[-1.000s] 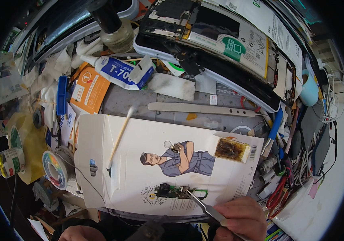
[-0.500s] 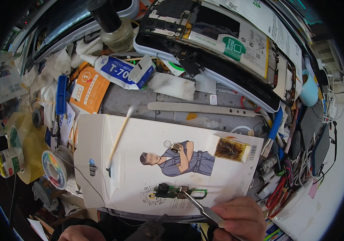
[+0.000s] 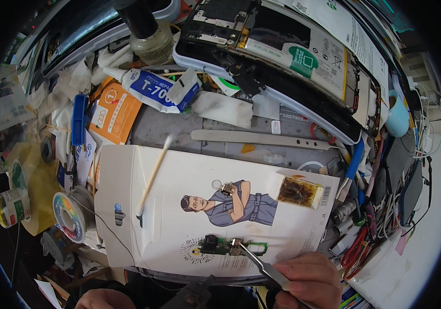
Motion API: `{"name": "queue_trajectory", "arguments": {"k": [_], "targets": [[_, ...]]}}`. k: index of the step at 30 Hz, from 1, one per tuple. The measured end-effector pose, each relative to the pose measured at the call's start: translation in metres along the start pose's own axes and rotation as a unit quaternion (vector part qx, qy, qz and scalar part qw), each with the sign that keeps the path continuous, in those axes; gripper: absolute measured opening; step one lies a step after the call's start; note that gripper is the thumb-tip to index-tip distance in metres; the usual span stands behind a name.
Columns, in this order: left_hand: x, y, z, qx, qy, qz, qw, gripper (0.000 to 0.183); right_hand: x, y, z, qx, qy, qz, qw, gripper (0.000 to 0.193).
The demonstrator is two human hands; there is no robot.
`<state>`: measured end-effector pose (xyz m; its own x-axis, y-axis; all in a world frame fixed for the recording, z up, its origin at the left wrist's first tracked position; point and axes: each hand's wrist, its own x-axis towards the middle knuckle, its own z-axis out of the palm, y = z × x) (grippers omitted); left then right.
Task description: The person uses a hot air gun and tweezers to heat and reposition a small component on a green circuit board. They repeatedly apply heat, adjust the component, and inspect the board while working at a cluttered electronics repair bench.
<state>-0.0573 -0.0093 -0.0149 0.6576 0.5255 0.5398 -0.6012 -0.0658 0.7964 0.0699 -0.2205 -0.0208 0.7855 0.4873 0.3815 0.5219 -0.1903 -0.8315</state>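
Note:
My right hand (image 3: 310, 280) grips metal tweezers (image 3: 266, 268) at the lower right of the white card box (image 3: 169, 206). Their tips touch a small metal part in the middle of a narrow green circuit board (image 3: 220, 246). The board lies flat on the box, with a black component near its left end. At the lower edge only part of my left hand (image 3: 102, 299) shows; its fingers are hidden. A dark, blurred object (image 3: 193, 297) sits between my hands, its kind unclear. Left on the box rests a cotton swab (image 3: 154, 175).
An opened phone (image 3: 282, 46) lies at the back, near a blue and white glue tube (image 3: 159, 91) and a black-capped bottle (image 3: 151, 41). A solder spool (image 3: 71, 216) stands left. A flat metal tool (image 3: 261, 139) and rosin-like brown block (image 3: 300, 192) lie beyond the board.
The whole view has shifted slightly. The tweezer tips stay on the board's middle, and both hands keep nearly the same places.

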Motion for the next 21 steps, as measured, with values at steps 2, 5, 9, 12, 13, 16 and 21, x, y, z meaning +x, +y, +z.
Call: {"name": "queue_trajectory", "arguments": {"k": [2,5,9,12,13,16,21], "targets": [[-0.0005,-0.0001,0.0,-0.002,0.001,-0.001,1.0,0.045,0.0002,-0.0002,-0.001,-0.002,-0.004,-0.002,1.0,0.02],[-0.0013,0.0002,-0.0008,-0.004,-0.001,-0.002,1.0,0.044,0.001,-0.0005,-0.0043,0.004,-0.027,0.002,1.0,0.02],[-0.0013,0.0013,-0.0025,-0.011,-0.002,-0.004,1.0,0.043,0.0006,0.0013,-0.0033,0.021,-0.018,-0.01,1.0,0.02],[-0.0013,0.0015,-0.0022,-0.014,0.001,-0.003,1.0,0.042,-0.0004,-0.0002,-0.001,0.013,-0.007,-0.003,1.0,0.02],[-0.0014,0.0014,-0.0016,-0.014,0.003,-0.004,1.0,0.042,-0.0009,-0.0013,-0.0001,0.007,0.0,0.002,1.0,0.02],[-0.0025,0.0008,0.0016,-0.013,0.018,-0.001,1.0,0.042,-0.0013,-0.0039,0.0007,-0.005,0.005,0.019,1.0,0.02],[-0.003,0.0006,0.0036,-0.008,0.029,-0.001,1.0,0.042,-0.001,-0.0038,0.0008,-0.006,0.004,0.02,1.0,0.021]]}}
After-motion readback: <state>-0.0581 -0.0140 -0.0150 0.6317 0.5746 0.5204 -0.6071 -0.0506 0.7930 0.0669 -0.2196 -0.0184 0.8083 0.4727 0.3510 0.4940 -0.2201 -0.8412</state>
